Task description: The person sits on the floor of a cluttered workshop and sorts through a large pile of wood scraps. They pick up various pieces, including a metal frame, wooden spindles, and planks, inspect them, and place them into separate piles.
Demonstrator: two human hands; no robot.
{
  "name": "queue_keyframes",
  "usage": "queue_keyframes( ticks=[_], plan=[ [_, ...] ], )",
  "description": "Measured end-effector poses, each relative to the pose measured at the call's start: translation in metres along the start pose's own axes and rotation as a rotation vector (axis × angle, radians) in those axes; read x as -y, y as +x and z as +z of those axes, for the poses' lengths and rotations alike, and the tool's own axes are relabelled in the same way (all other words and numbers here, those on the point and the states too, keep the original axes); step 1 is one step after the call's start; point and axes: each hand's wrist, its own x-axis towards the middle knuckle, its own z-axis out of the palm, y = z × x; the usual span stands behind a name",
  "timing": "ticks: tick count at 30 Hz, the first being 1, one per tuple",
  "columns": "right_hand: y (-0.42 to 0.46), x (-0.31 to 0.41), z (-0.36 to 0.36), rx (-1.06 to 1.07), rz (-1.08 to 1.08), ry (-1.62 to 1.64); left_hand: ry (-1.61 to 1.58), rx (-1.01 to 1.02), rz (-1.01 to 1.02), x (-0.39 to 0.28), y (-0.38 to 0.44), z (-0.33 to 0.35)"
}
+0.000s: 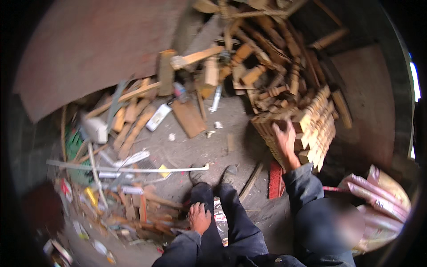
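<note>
My left hand (200,218) rests on my left thigh near the knee, fingers slightly spread and holding nothing. My right hand (285,137) reaches forward to the upper near side of a neat stack of turned wooden balusters (315,128). Its thumb and fingers are bent and touch the wood; blur hides whether they grip a piece. Square ends of the balusters face me, and the turned lengths run along the stack's right side. Beyond it lies a jumbled heap of turned wooden posts (263,60).
Red broom bristles (276,180) stand by the stack. Pink packaged bundles (380,203) lie at right. A brown board (100,43) leans at upper left. Wood scraps (140,207) and a long white strip (133,168) litter the left. A flat wooden board (188,118) lies ahead.
</note>
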Motion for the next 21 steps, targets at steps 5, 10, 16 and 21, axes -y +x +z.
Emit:
queue_keyframes(
  ticks=[5, 10, 16, 21],
  plan=[
    [-0.126, 0.034, 0.033, 0.589, -0.006, -0.016, -0.075, -0.042, -0.178, 0.003, -0.013, -0.049],
    [-0.192, 0.067, 0.034, 1.061, -0.014, -0.026, -0.176, -0.188, -0.441, 0.024, -0.045, -0.070],
    [-0.187, 0.060, 0.026, 1.330, -0.280, -0.013, -0.319, -0.303, -0.742, 0.013, -0.117, -0.030],
    [-0.122, 0.004, 0.032, 1.353, -0.333, -0.127, -0.575, -0.409, -0.982, -0.040, -0.168, 0.030]
  ],
)
